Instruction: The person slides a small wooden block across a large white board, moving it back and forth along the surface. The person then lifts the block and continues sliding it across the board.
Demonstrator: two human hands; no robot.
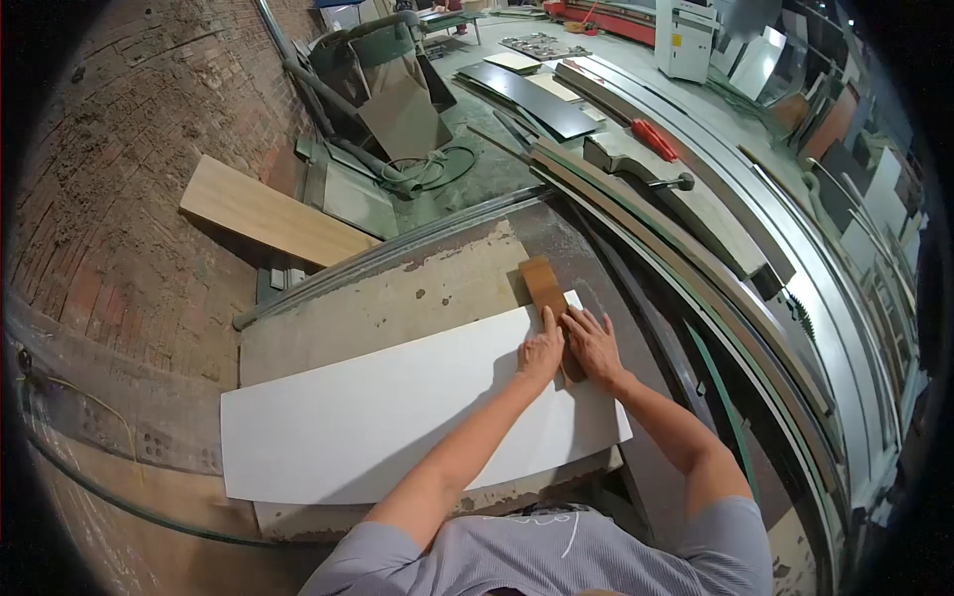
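A long white panel point(397, 407) lies flat on the worn, stained board of the workbench point(388, 298). Across its right end runs a brown wooden strip point(542, 282), whose far end sticks out past the panel's back edge. My left hand point(542, 352) grips the strip's left side, its index finger stretched forward along it and the other fingers curled. From the other side, my right hand point(594, 348) holds the strip with its fingertips against the right edge. Both palms hide the strip's near part.
A light wooden board point(268, 212) leans by the brick wall point(189, 109) on the left. Long metal profiles point(715, 348) run along the right side. A clamp point(636, 171) and a red tool point(653, 140) rest among them. A coiled hose point(437, 171) lies on the floor.
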